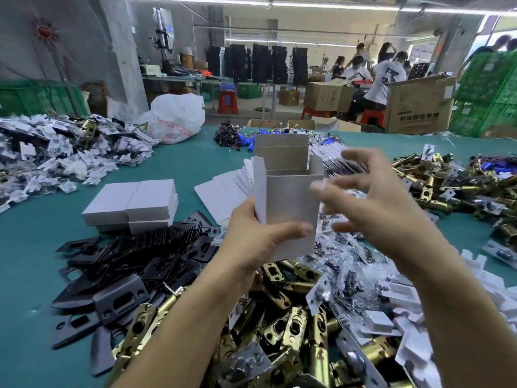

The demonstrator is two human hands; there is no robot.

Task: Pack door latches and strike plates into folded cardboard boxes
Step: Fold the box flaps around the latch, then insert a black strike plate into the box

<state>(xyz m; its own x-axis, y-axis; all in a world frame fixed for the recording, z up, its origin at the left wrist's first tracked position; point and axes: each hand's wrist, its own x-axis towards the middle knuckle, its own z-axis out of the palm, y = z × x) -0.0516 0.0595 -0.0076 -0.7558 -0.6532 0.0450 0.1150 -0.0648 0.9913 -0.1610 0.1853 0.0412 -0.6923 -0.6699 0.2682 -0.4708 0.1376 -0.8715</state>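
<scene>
My left hand (260, 242) grips the lower part of an upright grey cardboard box (289, 203), whose top flaps stand open. My right hand (372, 208) hovers just right of the box, fingers spread and blurred, holding nothing. Brass door latches (293, 331) lie heaped below my arms, and more latches (436, 186) pile up at the right. Black strike plates (134, 259) are stacked in a heap at the lower left. Closed white boxes (134, 205) sit behind the plates. Flat unfolded box blanks (223, 191) lie fanned out behind the held box.
Small bagged parts (56, 152) cover the far left of the green table (190, 166). A white plastic bag (176, 119) and wired parts (237, 135) lie at the far edge. White foam inserts (397, 303) lie at the right. People work by cartons (416, 107) in the background.
</scene>
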